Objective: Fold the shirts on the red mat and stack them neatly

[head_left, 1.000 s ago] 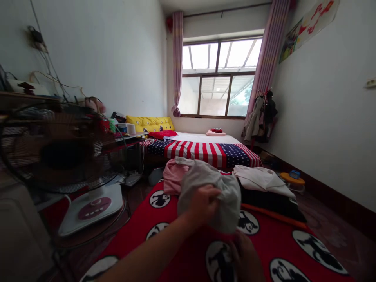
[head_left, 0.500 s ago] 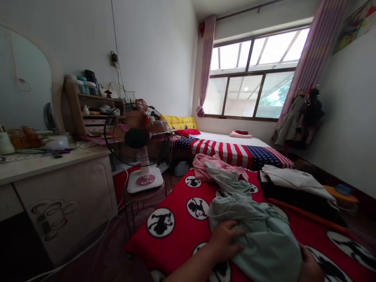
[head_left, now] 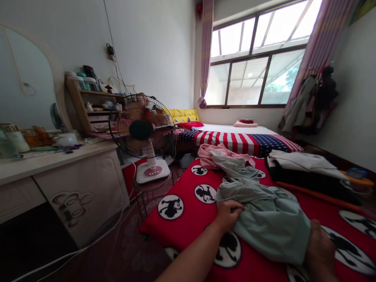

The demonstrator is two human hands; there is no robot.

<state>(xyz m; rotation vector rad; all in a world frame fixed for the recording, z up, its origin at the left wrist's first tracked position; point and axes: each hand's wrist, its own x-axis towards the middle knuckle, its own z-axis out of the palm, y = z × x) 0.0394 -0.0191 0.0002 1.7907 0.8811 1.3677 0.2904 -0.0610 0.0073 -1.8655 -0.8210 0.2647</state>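
Observation:
A pale green garment (head_left: 266, 213) lies crumpled on a red bedspread (head_left: 188, 186) printed with black-and-white cartoon roundels. My left hand (head_left: 229, 215) grips the garment's left edge, fingers curled into the cloth. My right hand (head_left: 320, 250) rests at the garment's lower right corner; its fingers are tucked under the cloth and hidden. A pink garment (head_left: 210, 153) lies beyond the green one, partly under it.
A folded white and black pile (head_left: 305, 168) sits on the bed's right. A table fan (head_left: 142, 133) stands on a stool left of the bed, beside a dressing table (head_left: 58, 176) with a cable on the floor. A flag-striped bed (head_left: 241, 141) lies under the window.
The garment came down from in front of me onto the bedspread and now lies spread out. My view swung left, then steadied; both hands stay at the garment's edges.

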